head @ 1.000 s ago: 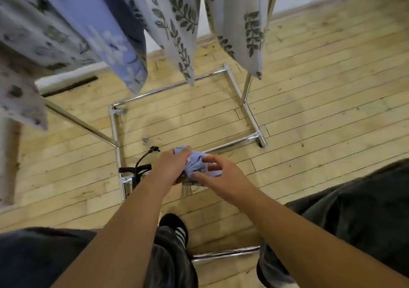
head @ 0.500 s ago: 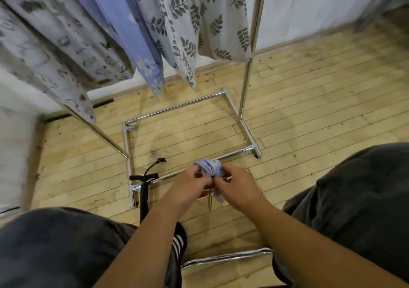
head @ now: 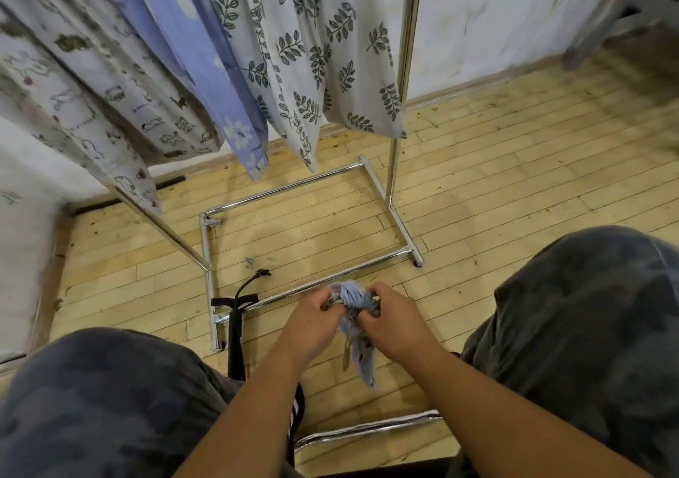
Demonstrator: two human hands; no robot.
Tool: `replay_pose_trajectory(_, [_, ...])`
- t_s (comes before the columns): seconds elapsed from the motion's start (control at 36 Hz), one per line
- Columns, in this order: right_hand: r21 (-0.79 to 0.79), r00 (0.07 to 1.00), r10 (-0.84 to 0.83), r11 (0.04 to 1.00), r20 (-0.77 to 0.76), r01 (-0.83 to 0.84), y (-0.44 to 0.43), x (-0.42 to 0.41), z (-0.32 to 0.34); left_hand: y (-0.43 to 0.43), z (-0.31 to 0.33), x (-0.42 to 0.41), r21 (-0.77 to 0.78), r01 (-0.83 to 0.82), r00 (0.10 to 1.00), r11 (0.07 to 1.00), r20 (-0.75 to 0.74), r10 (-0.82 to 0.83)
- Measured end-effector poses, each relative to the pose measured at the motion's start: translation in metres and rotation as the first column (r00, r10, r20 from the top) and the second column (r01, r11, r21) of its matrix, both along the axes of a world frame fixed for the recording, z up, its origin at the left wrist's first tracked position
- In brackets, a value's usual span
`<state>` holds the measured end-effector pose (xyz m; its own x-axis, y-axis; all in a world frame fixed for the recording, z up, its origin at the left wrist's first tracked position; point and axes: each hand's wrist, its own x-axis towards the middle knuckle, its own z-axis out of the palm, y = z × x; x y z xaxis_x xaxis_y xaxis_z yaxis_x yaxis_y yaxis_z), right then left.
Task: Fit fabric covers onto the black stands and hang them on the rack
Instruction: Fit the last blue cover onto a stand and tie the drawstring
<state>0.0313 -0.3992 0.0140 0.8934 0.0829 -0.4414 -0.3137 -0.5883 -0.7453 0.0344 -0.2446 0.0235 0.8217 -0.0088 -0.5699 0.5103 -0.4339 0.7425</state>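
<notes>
Inspection from the head view, looking down past both knees.

- Left hand (head: 312,321): clenched on the bunched top of a blue patterned fabric cover (head: 362,358), fingers curled into the cloth.
- Right hand (head: 395,325): grasping the same bundle from the opposite side, just beside the left hand, knuckles up.
- Fabric cover: held in the air between the two hands, above the wooden floor (head: 514,169). Its upper part is gathered into a wad and a loose tail hangs down below the hands.
- Black stand (head: 235,334): at the front left corner of the rack base, left of the hands and apart from them. It has a short crossbar, and a curved hooked end shows above it. Its foot is hidden behind the left knee (head: 110,396). Neither hand touches it.
- Rack (head: 305,187): chrome frame on the floor, with one upright rising at the right.
- Hung on the rack: a leaf-print cover (head: 330,55), a blue floral cover (head: 220,73) and an animal-print cover (head: 92,84), side by side.
- A second chrome bar (head: 367,430) lies across the floor below the forearms.
</notes>
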Motion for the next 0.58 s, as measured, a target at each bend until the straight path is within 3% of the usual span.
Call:
replay_pose_trajectory(0.06, [-0.006, 1.0, -0.029, 1.0, -0.001, 0.029, -0.001, 0.0, -0.002, -0.004, 0.0, -0.001, -0.05, -0.048, 0.998, 0.998, -0.038, 0.046])
replay_pose_trajectory(0.17, [-0.008, 0.999, -0.052, 0.999, 0.002, 0.052, -0.002, -0.001, -0.005, -0.01, 0.002, -0.003, -0.078, -0.072, 0.997, 0.994, 0.034, 0.075])
replay_pose_trajectory(0.33, [-0.002, 0.995, -0.101, 0.995, 0.011, 0.101, -0.002, 0.0, -0.004, -0.01, -0.003, -0.005, -0.145, 0.023, 0.999, 0.989, 0.033, -0.019])
replay_pose_trajectory(0.58, [0.019, 0.996, -0.066, 0.998, 0.064, 0.065, 0.0, -0.002, -0.003, -0.008, -0.007, -0.004, 0.008, 0.021, 0.986, 1.0, 0.164, -0.022])
